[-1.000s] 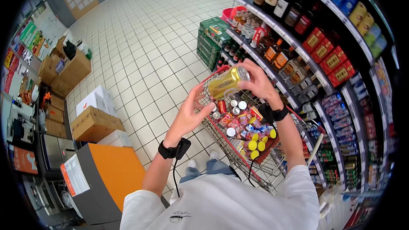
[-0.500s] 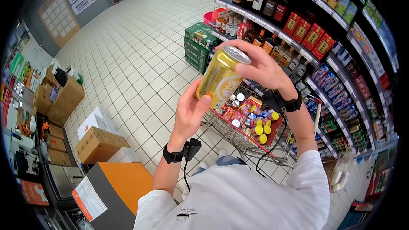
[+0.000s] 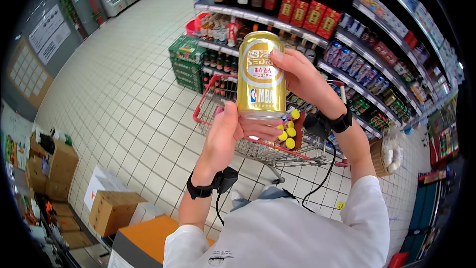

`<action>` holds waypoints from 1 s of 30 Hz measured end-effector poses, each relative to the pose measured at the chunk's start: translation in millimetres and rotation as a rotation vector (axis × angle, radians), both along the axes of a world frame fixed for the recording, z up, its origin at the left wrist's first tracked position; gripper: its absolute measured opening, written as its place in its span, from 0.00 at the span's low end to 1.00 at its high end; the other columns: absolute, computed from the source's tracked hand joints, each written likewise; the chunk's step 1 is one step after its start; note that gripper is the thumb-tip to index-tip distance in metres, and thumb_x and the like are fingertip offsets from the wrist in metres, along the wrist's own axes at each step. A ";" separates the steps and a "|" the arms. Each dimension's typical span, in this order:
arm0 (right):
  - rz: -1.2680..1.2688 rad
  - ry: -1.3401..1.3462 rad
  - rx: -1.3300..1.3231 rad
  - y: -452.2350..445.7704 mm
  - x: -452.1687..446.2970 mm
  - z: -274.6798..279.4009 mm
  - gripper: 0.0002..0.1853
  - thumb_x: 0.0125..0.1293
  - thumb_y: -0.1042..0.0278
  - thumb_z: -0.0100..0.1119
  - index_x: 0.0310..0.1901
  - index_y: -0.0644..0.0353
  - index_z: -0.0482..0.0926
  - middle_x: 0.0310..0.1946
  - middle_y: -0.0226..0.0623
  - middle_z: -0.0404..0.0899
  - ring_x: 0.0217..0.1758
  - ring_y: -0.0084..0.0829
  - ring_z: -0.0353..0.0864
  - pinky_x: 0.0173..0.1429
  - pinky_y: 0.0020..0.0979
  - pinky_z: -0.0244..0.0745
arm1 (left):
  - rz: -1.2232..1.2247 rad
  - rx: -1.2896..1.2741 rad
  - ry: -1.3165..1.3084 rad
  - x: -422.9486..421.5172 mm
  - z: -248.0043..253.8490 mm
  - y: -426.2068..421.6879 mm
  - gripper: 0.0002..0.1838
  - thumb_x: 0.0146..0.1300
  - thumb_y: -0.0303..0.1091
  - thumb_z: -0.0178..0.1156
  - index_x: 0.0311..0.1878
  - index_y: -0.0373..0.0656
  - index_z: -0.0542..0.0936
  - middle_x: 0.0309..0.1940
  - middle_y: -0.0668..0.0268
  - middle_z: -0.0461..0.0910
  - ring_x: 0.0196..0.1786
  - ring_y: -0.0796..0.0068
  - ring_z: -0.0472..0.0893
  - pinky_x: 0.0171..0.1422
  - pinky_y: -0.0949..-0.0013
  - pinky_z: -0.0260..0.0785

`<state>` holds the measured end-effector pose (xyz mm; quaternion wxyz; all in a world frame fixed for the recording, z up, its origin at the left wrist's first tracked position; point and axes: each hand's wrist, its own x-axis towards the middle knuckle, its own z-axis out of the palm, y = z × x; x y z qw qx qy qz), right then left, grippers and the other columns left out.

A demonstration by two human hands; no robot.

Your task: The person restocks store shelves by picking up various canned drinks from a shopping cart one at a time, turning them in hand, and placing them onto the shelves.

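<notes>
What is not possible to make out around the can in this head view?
Head view, hidden: back of the gold can, turned away.
Head view, hidden: right hand, fingertips except the thumb's, behind the can.
Head view, hidden: part of the shopping cart, behind can and left hand.
Head view, too small: words on the shirt.

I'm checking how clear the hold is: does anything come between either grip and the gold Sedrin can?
Nothing visible does. The right grip meets the gold Sedrin can directly at its upper side; the left grip is right at its base.
</notes>
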<state>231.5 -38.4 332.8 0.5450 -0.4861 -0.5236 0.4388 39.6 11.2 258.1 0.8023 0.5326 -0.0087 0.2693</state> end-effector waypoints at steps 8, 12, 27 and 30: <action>-0.233 0.122 -0.084 -78.8 34.4 21.9 0.31 0.71 0.47 0.59 0.58 0.71 0.73 0.50 0.37 0.80 0.51 0.22 0.81 0.55 0.26 0.77 | -0.174 0.091 0.023 52.6 13.4 -34.1 0.44 0.76 0.64 0.26 0.62 0.27 0.73 0.47 0.47 0.84 0.47 0.57 0.87 0.55 0.60 0.80; -0.335 0.055 -0.035 -133.6 61.0 22.2 0.32 0.70 0.47 0.61 0.60 0.72 0.72 0.51 0.38 0.80 0.53 0.22 0.80 0.58 0.26 0.76 | -0.274 0.075 -0.041 90.0 8.5 -66.8 0.41 0.77 0.62 0.27 0.63 0.29 0.71 0.50 0.45 0.83 0.50 0.56 0.86 0.55 0.60 0.79; -0.636 -0.101 0.230 -418.6 169.8 -19.9 0.32 0.69 0.43 0.62 0.61 0.64 0.74 0.47 0.31 0.82 0.45 0.15 0.77 0.46 0.20 0.71 | -0.452 0.102 -0.056 229.9 4.2 -314.2 0.32 0.80 0.53 0.31 0.71 0.34 0.57 0.59 0.49 0.76 0.55 0.57 0.83 0.56 0.54 0.80; -0.679 0.029 0.192 -474.1 190.5 -31.0 0.29 0.72 0.45 0.58 0.59 0.65 0.75 0.45 0.29 0.81 0.44 0.14 0.76 0.45 0.20 0.72 | -0.432 0.223 0.045 254.1 -0.4 -360.4 0.33 0.79 0.56 0.33 0.67 0.33 0.62 0.55 0.48 0.78 0.52 0.56 0.85 0.53 0.58 0.81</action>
